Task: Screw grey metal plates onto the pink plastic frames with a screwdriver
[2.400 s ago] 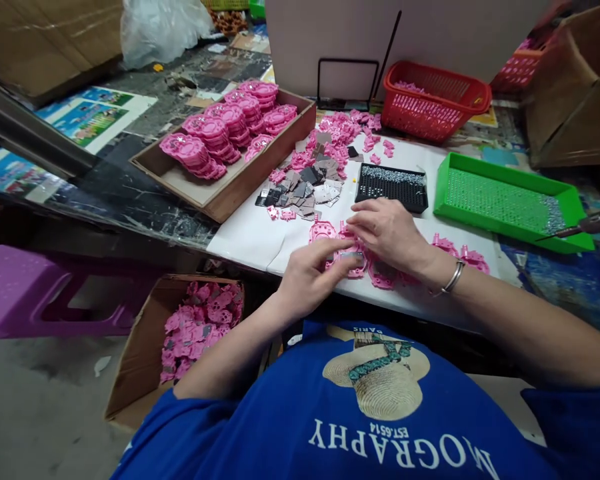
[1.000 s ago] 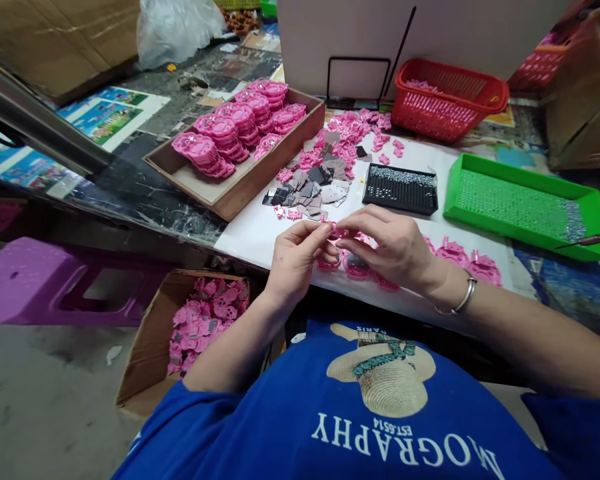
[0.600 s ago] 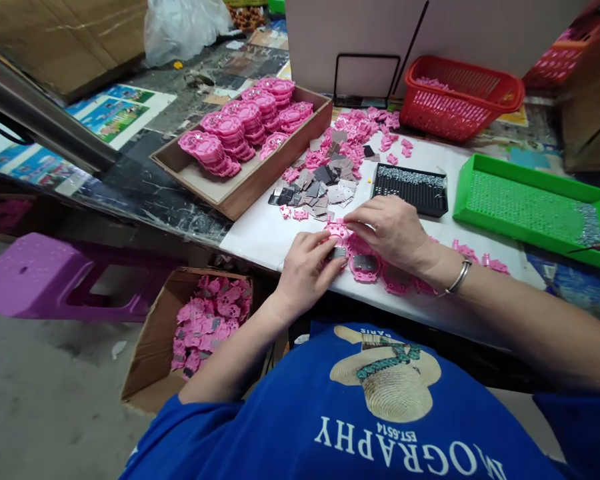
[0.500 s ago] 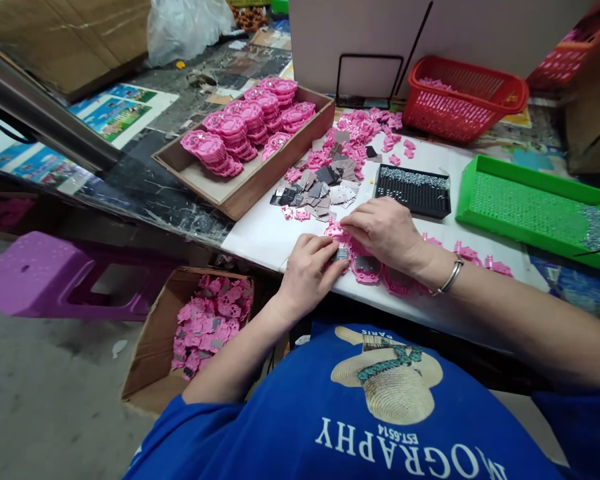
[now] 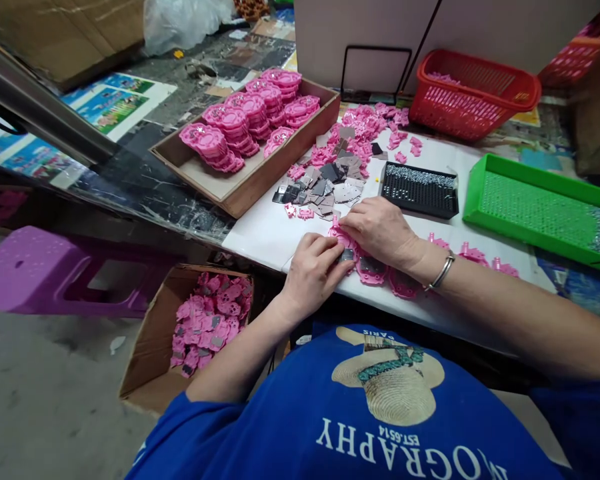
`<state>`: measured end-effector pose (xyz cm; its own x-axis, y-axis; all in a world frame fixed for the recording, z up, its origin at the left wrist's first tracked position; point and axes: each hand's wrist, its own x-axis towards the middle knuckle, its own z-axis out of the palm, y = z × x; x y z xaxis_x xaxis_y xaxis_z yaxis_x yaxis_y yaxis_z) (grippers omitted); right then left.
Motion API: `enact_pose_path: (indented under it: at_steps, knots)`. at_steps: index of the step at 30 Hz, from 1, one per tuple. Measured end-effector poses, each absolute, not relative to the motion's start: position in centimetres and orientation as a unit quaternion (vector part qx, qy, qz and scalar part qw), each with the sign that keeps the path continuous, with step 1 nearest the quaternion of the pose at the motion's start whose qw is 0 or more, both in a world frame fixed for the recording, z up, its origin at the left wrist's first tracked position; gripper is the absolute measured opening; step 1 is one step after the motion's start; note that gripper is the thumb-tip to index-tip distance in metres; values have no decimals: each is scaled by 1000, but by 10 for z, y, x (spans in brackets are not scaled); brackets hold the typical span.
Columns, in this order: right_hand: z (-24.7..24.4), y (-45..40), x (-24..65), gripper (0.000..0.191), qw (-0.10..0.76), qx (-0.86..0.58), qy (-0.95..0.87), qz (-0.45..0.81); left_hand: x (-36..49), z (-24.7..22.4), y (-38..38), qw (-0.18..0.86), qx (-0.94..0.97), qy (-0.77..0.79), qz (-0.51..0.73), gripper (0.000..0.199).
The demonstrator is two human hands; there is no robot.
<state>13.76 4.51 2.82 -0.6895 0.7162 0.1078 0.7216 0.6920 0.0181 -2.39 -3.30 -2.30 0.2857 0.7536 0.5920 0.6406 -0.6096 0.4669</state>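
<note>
At the near edge of the white work surface, my left hand [image 5: 313, 272] pinches the left side of a pink plastic part [image 5: 339, 233] with a grey plate [image 5: 347, 255] in it. My right hand [image 5: 380, 230] has its fingertips pressed together at the top of the same part; anything between them is too small to see. More pink parts with grey plates [image 5: 373, 267] lie in a row under and beside my right wrist. Behind my hands are loose grey plates [image 5: 325, 183] and a heap of small pink pieces [image 5: 363, 127].
A wooden tray [image 5: 240, 200] of stacked pink parts stands behind left. Black [image 5: 420, 208] and green [image 5: 540, 220] screw trays and a red basket [image 5: 475, 100] are to the right. Below left are a carton [image 5: 145, 360] of pink parts and a purple stool [image 5: 30, 267].
The view has shifted slightly, so the trays and basket appear a little further right. Both hands remain at the same pink part, with little visible finger movement.
</note>
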Motion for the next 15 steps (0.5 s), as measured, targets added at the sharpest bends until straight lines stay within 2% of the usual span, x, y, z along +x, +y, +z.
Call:
enact_pose_path:
  at_steps: [15]
  knots:
    - [35, 35, 131, 24, 47, -381, -923, -34, -26, -21, -31, 90, 796, 436, 410, 17]
